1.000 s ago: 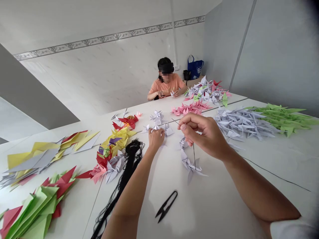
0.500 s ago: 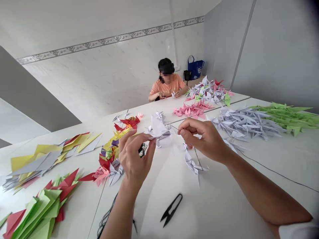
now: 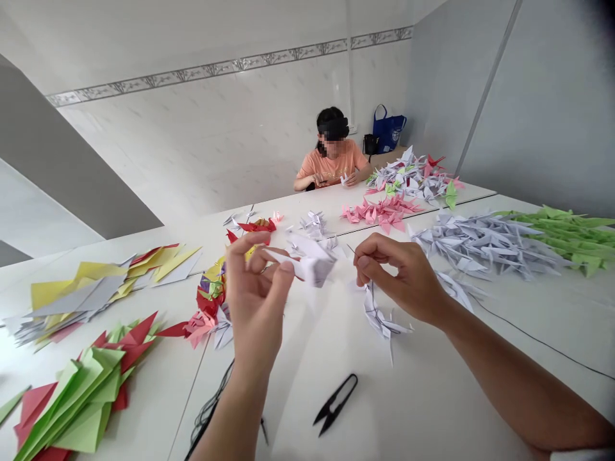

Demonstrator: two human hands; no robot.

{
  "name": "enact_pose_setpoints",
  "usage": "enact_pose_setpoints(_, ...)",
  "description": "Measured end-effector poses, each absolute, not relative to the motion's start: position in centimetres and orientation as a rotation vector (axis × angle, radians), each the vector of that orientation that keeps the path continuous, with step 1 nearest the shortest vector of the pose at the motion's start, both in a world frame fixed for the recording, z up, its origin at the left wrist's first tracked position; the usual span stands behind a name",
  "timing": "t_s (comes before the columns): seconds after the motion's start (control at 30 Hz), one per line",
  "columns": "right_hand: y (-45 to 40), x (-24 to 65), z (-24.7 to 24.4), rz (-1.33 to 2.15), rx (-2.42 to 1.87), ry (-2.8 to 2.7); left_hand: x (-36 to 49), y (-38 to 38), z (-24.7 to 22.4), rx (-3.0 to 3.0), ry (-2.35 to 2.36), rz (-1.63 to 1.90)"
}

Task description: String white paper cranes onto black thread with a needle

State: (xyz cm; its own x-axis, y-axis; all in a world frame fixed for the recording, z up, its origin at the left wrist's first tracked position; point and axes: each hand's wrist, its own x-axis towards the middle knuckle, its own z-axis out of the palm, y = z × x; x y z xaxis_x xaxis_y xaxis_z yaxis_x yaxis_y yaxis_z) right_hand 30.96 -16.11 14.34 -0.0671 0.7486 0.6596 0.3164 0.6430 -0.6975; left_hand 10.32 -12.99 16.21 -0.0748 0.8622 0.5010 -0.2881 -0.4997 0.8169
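Between thumb and fingers my left hand (image 3: 259, 275) holds a white folded paper crane (image 3: 317, 264), its body partly blurred. To the right, my right hand (image 3: 396, 272) pinches a thin needle (image 3: 351, 248) whose tip points up and left toward the crane, apart from it. Below my right hand, white paper cranes (image 3: 379, 319) hang or lie in a short string. Black thread snips (image 3: 336, 404) lie on the white table (image 3: 413, 397) nearer to me.
Left: green and red folded papers (image 3: 86, 390), yellow and white sheets (image 3: 91, 291), colourful cranes (image 3: 209, 298). Right: piles of white cranes (image 3: 480, 240), green cranes (image 3: 571, 234); beyond, pink cranes (image 3: 379, 210). Across the table a person (image 3: 331, 160) in orange handles a small white crane.
The crane in my left hand has turned and shifted slightly right, and my left fingers have spread more. The needle has come away from the crane. The whole view has shifted a little.
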Motion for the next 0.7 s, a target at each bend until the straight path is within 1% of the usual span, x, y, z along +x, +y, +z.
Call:
enact_pose_setpoints(0.1, -16.6, 30.4, 14.2, 0.419, -0.855, -1.667, 11.0, -12.0, 15.8, 0.846, 0.661, 1.409)
enact_pose_setpoints(0.2, -17.3, 29.9, 14.1, 0.433, -0.861, -1.680, 11.6, -11.5, 15.3, 0.587, 0.679, 1.300)
enact_pose_setpoints(0.3, -17.8, 29.6, 14.2, 0.445, -0.854, -1.684, 12.1, -11.6, 14.8, 0.653, 0.621, 1.271)
enact_pose_setpoints(0.43, -17.9, 29.5, 14.1, 0.441, -0.851, -1.688, 12.4, -11.8, 14.4, 0.862, 0.541, 1.322)
enact_pose_setpoints(0.7, -17.9, 29.7, 14.1, 0.423, -0.873, -1.682, 12.1, -11.9, 14.1, 1.058, 0.523, 1.338)
